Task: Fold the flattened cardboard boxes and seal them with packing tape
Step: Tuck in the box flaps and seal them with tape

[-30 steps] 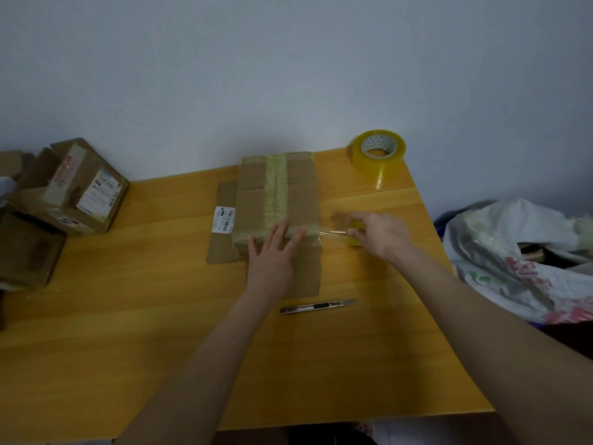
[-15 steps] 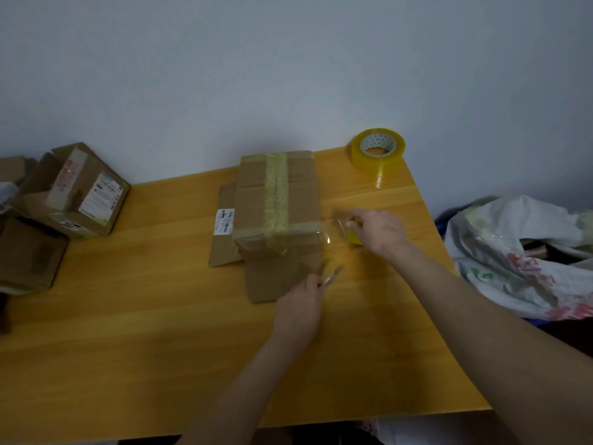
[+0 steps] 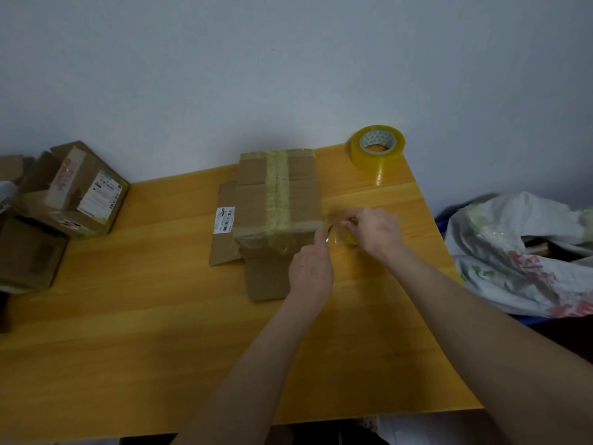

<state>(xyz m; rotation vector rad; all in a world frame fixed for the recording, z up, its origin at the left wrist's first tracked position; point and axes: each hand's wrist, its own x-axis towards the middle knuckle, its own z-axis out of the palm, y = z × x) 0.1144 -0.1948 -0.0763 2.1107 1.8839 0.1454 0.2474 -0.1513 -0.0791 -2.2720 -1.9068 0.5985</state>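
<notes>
A brown cardboard box [image 3: 256, 203] lies at the back middle of the wooden table [image 3: 128, 332], with yellowish tape along its top seam and across its near edge. My right hand [image 3: 375, 231] grips a small roll of tape [image 3: 348, 237] just right of the box, a clear strip stretched back to the box's corner. My left hand [image 3: 309, 271] grips a utility knife; its metal tip [image 3: 329, 231] shows at the strip, the rest hidden in my fist. A larger yellow tape roll [image 3: 377, 149] stands at the far right corner.
Several other cardboard boxes [image 3: 73, 191] sit at the table's left end. A white plastic bag [image 3: 526, 252] lies off the right edge. The wall runs right behind the table.
My left hand left the box's near edge, picked the utility knife up from the table and brought it up to the stretched tape. My right hand stayed by the box's right corner.
</notes>
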